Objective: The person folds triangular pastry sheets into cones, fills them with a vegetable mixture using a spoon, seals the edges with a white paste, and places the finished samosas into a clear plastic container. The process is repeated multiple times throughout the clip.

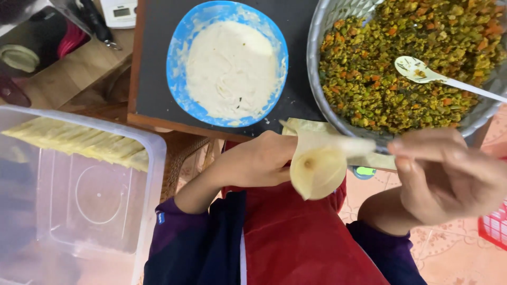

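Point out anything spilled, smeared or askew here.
Nothing is spilled. The blue bowl has white paste smeared up its inner wall. The spoon lies in the filling, its handle overhanging the metal bowl rim.

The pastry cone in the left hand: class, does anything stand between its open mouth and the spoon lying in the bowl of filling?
Only the metal bowl's near rim lies between them. The pastry cone, held by the left hand, sits just below that rim; the white spoon rests uncovered on the filling. The right hand is beside the cone, not in the way.
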